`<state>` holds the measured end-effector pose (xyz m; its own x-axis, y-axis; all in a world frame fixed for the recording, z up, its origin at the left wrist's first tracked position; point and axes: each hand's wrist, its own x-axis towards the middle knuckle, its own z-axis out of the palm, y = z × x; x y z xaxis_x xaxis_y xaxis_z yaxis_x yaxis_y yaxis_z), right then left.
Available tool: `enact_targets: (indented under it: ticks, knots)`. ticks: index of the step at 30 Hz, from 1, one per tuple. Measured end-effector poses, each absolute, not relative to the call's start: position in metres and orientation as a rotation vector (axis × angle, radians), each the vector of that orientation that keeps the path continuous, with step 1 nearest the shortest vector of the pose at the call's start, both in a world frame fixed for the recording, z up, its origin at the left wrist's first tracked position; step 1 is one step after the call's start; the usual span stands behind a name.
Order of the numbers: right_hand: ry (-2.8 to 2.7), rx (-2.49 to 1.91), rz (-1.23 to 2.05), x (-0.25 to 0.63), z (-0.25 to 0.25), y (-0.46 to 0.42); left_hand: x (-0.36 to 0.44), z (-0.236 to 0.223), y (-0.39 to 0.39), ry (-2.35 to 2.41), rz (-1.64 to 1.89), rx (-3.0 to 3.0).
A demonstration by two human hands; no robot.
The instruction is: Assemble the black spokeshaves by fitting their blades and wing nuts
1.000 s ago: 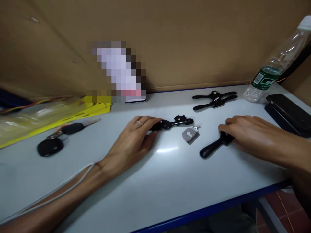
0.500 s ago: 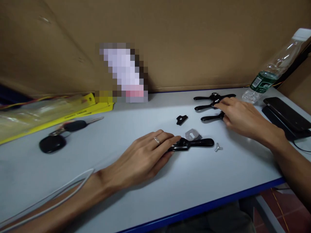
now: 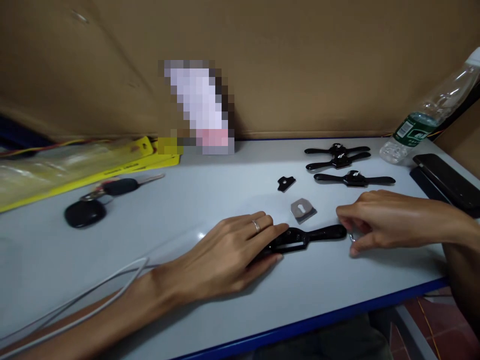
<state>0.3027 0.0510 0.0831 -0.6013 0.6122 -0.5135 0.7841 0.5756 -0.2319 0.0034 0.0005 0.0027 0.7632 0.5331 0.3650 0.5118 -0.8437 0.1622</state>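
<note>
My left hand point(image 3: 236, 250) is closed around the left part of a black spokeshave body point(image 3: 326, 233), which lies on the table with its right handle and open mouth showing. Just past that handle's end, my right hand point(image 3: 390, 225) has its thumb and fingers curled about a small silver wing screw point(image 3: 351, 238), mostly hidden by them. A flat grey blade point(image 3: 303, 210) with a slot lies behind the spokeshave body. Farther back is a small black cap plate point(image 3: 286, 183) with a hole.
Several assembled spokeshaves point(image 3: 354, 178) lie at the back right. Beside them stand a water bottle point(image 3: 412, 132) and a dark phone-like object point(image 3: 446, 180). Keys point(image 3: 120, 187) and yellow-edged plastic packaging point(image 3: 75, 165) are at left. A white cable point(image 3: 127, 280) crosses my left forearm. Cardboard point(image 3: 281, 75) rises behind.
My right hand has come from the assembled spokeshaves at the back toward me, to the wing screw. My left hand stays on the spokeshave body. The view has shifted slightly.
</note>
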Motion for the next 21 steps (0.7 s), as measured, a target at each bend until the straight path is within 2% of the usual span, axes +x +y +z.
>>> enact_targets:
  ticks: [4, 9, 13, 21]
  knots:
    - [2.523, 1.131, -0.567, 0.308, 0.072, 0.054, 0.002, 0.002, 0.002, 0.851, 0.609, 2.883]
    - [2.734, 1.365, -0.375, 0.303, 0.06, 0.063, 0.001, 0.003, 0.001, 0.827, 0.616, 2.885]
    - [2.902, 1.491, -0.469, 0.28, 0.054, 0.06, 0.003, 0.004, 0.0, 0.84, 0.653, 2.837]
    - [2.924, 1.226, -0.613, 0.266, 0.034, 0.06, 0.005, 0.009, -0.001, 0.84, 0.651, 2.715]
